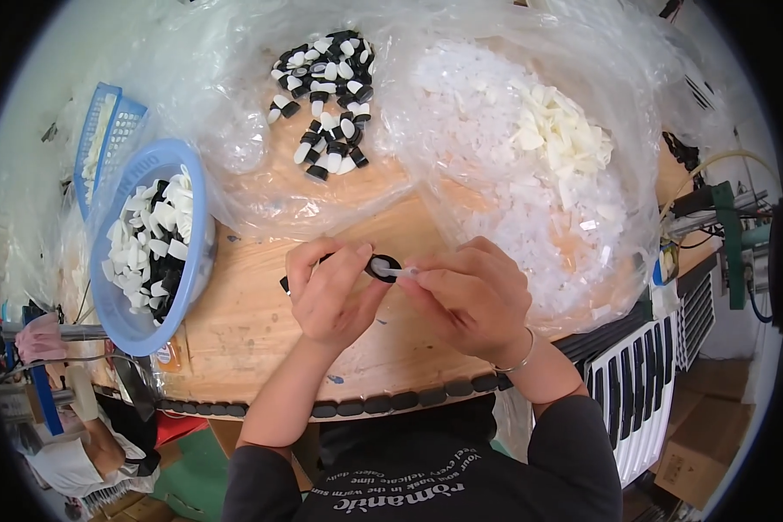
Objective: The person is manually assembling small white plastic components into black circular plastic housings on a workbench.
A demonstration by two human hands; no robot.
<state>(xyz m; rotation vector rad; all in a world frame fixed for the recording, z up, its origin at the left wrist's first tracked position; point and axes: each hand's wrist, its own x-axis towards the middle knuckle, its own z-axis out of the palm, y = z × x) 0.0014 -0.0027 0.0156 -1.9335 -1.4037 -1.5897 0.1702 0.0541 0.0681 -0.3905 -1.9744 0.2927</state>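
Note:
My left hand [329, 291] is closed on a small round black cap [382, 267], its open face turned up toward me. Between the fingertips of my right hand [471, 300] is a small whitish translucent piece [406, 272], whose end reaches into the cap's opening. Both hands are close together over the wooden table [252, 348]. Another small black part [284, 284] shows at the left edge of my left hand, mostly hidden by it.
A blue basin [202, 252] of white and black parts stands at left, near a blue basket [129, 122]. Black-and-white capped parts [326, 96] lie beyond my hands. At right, plastic sheeting holds clear pieces [470, 96] and cream pieces [561, 130]. Another person [78, 457] is lower left.

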